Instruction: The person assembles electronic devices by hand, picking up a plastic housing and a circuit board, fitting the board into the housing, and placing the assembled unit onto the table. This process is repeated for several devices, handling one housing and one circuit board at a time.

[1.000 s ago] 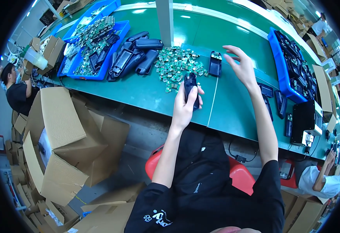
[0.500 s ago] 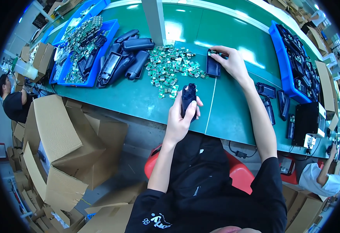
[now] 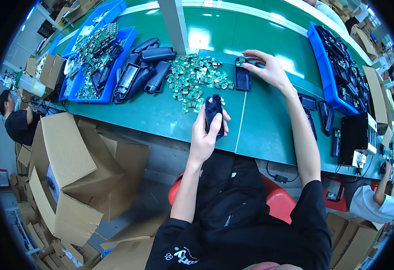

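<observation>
Two blue trays (image 3: 98,54) sit at the bench's (image 3: 161,114) far left corner, heaped with small green boards and a few dark casings, out of arm's reach as stock rather than work in hand. Just right of them a cluster of black shells (image 3: 143,72) lies on the green top, some face up, and beside that spreads a loose pile of green chips (image 3: 192,80), scattered flat so single pieces can be picked off.

At the near edge, just right of the pile, the left hand (image 3: 206,137) is closed around a black casing (image 3: 213,110), fingers wrapped on its sides and thumb along its face. It holds the piece upright and lifted off the bench, tilted toward the person, seemingly to keep its open side in view.

Further back, toward the middle of the bench, a second casing (image 3: 242,78) lies flat with its hollow side up. The right hand (image 3: 269,71) reaches over it, fingertips pinched at its top end on what looks like a small green chip; I cannot tell whether the chip is gripped or only pressed down.

Along the right edge a long blue bin (image 3: 317,42) holds more dark parts, probably finished or waiting pieces. Cardboard boxes (image 3: 70,166) stand on the floor at the left.
</observation>
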Motion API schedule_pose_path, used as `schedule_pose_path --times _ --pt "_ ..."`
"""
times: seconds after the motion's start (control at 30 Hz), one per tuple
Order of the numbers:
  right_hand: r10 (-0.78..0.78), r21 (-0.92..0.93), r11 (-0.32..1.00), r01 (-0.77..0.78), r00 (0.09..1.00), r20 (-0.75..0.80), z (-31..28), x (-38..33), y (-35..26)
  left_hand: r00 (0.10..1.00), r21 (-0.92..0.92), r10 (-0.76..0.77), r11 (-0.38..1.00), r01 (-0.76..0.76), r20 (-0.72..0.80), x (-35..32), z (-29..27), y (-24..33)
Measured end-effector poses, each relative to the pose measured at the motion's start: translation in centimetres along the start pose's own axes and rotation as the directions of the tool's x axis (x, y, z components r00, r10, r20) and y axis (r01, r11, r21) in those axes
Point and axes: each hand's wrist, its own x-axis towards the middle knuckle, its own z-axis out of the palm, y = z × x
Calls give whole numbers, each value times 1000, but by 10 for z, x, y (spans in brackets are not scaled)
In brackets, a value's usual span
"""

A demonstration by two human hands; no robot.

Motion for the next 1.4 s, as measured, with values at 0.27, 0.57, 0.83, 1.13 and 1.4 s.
schedule_pose_path --times 0.27,0.57,0.83,1.13,1.4 --pt "-53 -68 996 55 998 29 0 2 -1 1000 20 8 1000 -8 -5 0 0 2" --pt "-239 -116 967 228 967 -91 -8 -6 -40 997 -67 51 996 -55 -61 -2 -2 3" --pt "-421 -122 871 476 851 313 41 -61 -86 965 -217 161 954 -206 -209 -6 -4 -1" --pt "-98 343 938 44 985 140 8 -83 -95 998 -56 -13 998 9 -67 3 7 -4" --pt "-346 112 927 359 931 -119 17 -87 -89 997 -74 -68 995 71 38 11 36 -8"
